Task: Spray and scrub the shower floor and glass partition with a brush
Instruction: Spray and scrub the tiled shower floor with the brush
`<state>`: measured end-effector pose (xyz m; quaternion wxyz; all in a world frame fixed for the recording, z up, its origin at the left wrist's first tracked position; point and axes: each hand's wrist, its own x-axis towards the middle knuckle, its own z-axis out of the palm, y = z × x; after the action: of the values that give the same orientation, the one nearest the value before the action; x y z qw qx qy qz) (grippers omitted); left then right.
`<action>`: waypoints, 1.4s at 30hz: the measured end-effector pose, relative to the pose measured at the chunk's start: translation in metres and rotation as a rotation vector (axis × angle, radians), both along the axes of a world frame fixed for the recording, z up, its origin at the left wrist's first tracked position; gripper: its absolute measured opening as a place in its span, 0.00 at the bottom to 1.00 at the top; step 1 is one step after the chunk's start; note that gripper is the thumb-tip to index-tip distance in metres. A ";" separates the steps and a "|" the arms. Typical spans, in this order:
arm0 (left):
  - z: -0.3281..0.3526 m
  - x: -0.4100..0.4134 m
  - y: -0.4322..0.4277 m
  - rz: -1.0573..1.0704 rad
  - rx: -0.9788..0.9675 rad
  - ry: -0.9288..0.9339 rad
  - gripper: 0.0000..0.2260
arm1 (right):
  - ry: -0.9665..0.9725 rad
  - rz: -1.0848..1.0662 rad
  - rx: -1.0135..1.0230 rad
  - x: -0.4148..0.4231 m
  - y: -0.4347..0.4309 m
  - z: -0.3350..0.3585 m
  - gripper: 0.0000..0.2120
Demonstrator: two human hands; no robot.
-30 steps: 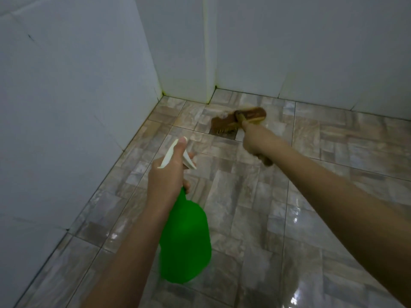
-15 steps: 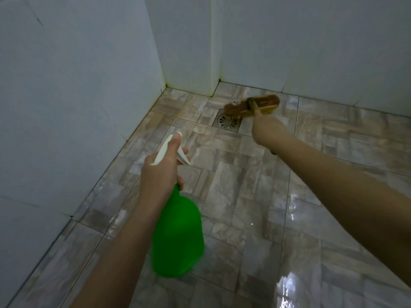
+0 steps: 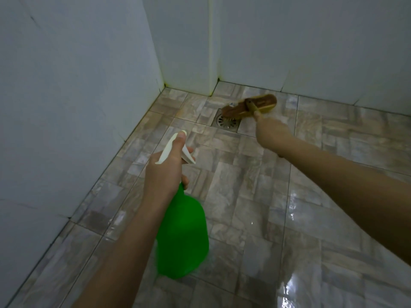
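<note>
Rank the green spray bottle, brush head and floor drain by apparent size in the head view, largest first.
1. green spray bottle, though nearest the camera.
2. brush head.
3. floor drain, partly covered by the brush head.

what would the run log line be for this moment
left hand: grips green spray bottle | right hand: holds brush, head at far edge of floor drain | floor: wet sheen

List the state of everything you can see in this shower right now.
spray bottle: held off the floor, nozzle pointing forward
left hand: grips the spray bottle's neck
brush: head on the floor, overlapping the drain's far edge
right hand: grips the brush handle
drain: grate in place, partly covered
floor: wet and glossy at lower right
</note>
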<state>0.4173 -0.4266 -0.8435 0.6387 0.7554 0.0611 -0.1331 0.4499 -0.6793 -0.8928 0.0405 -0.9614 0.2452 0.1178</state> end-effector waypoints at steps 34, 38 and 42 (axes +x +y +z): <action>0.002 -0.014 -0.010 0.006 -0.020 -0.048 0.18 | 0.082 0.116 -0.059 -0.025 -0.008 0.011 0.35; 0.006 -0.017 -0.010 0.000 -0.048 -0.047 0.19 | 0.072 0.028 -0.065 -0.028 0.003 0.009 0.33; 0.005 -0.019 -0.008 -0.009 -0.035 -0.040 0.18 | 0.077 0.054 0.003 -0.028 -0.009 0.009 0.36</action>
<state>0.3979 -0.4341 -0.8381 0.6523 0.7469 0.0426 -0.1216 0.4218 -0.6882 -0.8839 0.0291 -0.9624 0.2204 0.1562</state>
